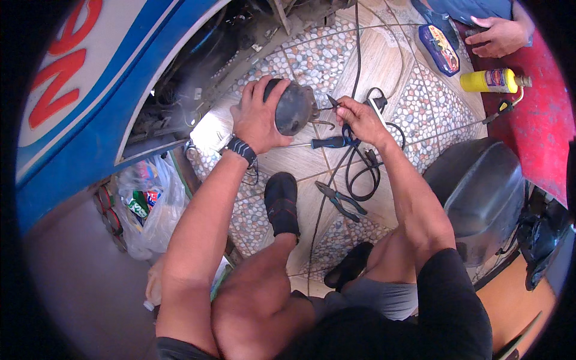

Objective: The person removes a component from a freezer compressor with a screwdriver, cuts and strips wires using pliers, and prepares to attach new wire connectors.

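Note:
My left hand (259, 120) wraps around a rounded black dome-shaped part (292, 109), fingers over its top and thumb along its lower side. Brownish fittings show at the part's right end, and a hooked piece juts out below them. Close to that end, my right hand (362, 120) pinches a small dark pointed piece, too small to name. A thin dark line runs from it toward the part. Beneath the hands lies a screwdriver (329, 143) with a blue and black handle. Pliers (341, 201) with dark handles rest on the tiles nearer my feet, jaws slightly apart.
A black cable (365, 195) loops over the tiled floor (336, 162). At right are a yellow bottle (489, 80), a dark oval container (439, 50), another person's hand (499, 37) and a large black cover (480, 192). A blue panel (114, 90) and plastic bag (150, 204) flank my left.

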Tool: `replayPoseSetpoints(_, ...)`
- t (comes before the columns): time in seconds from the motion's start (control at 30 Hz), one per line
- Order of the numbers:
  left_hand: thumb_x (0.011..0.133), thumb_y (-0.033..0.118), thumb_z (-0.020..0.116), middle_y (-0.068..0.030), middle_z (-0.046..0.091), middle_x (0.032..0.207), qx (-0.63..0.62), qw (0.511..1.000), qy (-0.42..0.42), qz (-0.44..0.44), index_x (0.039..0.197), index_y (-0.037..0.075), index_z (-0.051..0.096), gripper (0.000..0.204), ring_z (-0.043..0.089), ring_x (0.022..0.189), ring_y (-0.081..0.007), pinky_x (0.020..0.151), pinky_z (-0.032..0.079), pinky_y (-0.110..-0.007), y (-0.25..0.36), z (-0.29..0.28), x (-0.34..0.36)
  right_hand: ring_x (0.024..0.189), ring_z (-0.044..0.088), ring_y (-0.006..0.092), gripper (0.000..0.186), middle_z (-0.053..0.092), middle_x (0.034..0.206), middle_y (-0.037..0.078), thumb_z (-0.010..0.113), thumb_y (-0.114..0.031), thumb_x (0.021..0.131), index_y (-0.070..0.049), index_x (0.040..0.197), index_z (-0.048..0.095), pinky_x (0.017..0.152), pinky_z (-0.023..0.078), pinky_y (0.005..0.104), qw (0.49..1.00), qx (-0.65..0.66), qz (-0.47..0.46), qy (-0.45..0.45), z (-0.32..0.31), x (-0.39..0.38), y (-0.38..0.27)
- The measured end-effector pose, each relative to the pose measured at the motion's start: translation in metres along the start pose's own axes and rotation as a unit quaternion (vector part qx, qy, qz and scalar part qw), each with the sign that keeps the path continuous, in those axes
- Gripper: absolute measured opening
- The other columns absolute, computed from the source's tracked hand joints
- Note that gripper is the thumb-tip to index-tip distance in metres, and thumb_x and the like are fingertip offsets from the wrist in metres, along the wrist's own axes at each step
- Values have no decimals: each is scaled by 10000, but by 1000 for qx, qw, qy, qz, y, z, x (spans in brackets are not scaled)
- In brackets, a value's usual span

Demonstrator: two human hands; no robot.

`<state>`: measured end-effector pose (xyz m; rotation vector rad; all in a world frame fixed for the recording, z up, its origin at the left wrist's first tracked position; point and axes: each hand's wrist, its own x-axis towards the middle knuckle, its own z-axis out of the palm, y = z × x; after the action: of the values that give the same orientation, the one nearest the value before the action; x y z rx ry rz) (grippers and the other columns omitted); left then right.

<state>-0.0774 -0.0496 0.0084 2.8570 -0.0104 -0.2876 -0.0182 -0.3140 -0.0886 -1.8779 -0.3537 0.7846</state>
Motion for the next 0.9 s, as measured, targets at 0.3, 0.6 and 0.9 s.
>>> replayPoseSetpoints(0.3, 451, 311, 967, -75, 319, 1577, 11, 1000, -27, -10, 1536, 319, 355, 1246, 302, 1446, -380, 997, 427, -665, 5, -1, 1, 903, 719, 279, 341, 738, 988, 154, 569, -332, 1027, -86, 1254, 636, 820, 538, 410, 995, -84, 50, -36, -2, 15, 2)
replayPoseSetpoints(0.6, 449, 309, 965, -90, 307, 1583, 1, 1000, -21, 4, 1540, 301, 345, 1255, 297, 1450, -384, 1045, 414, -670, 0, 2, 2, 754, 678, 228, 272, 694, 823, 117, 527, -262, 955, -22, 984, 652, 713, 521, 390, 979, -106, 76, -158, -13, 4, -15)
replayPoseSetpoints(0.9, 445, 315, 967, -76, 285, 1604, -15, 1000, -21, 9, 1541, 308, 351, 1258, 281, 1464, -381, 1036, 394, -693, -2, 3, 3, 669, 561, 142, 308, 605, 708, 19, 607, -316, 935, -25, 870, 685, 657, 465, 315, 980, 16, 91, -178, -11, 34, 1)
